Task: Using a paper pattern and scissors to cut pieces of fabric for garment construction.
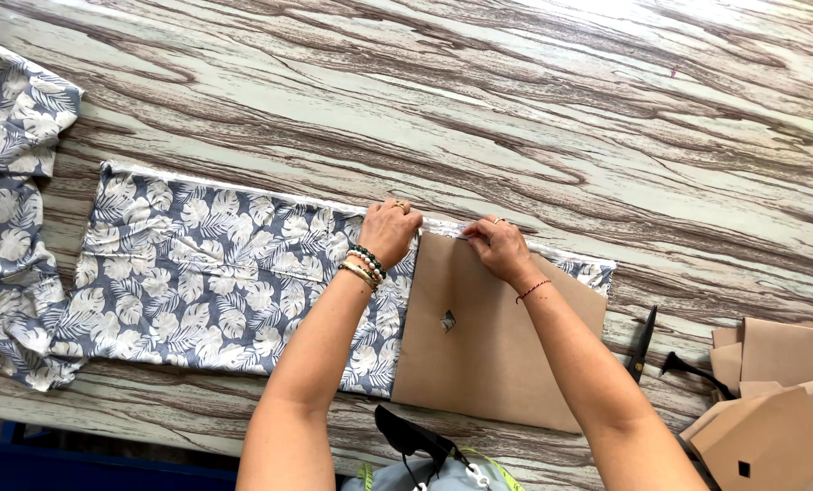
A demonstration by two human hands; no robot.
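A grey-blue cloth with a white leaf print [197,282] lies flat on the wood-grain table [534,118]. A brown cardboard sheet with a small diamond hole [493,341] rests on the cloth's right end. My left hand [390,230], with beaded bracelets on the wrist, is closed on the cloth's folded far edge beside the cardboard's top left corner. My right hand [497,245], with a red thread bracelet, pinches the cloth's white edge over the cardboard's top rim.
More of the same printed cloth [11,182] lies bunched at the left edge. Black scissors [643,341] lie right of the cardboard. Several brown cardboard pieces [770,400] are stacked at the bottom right. A grey bag with black straps [434,459] sits at my waist.
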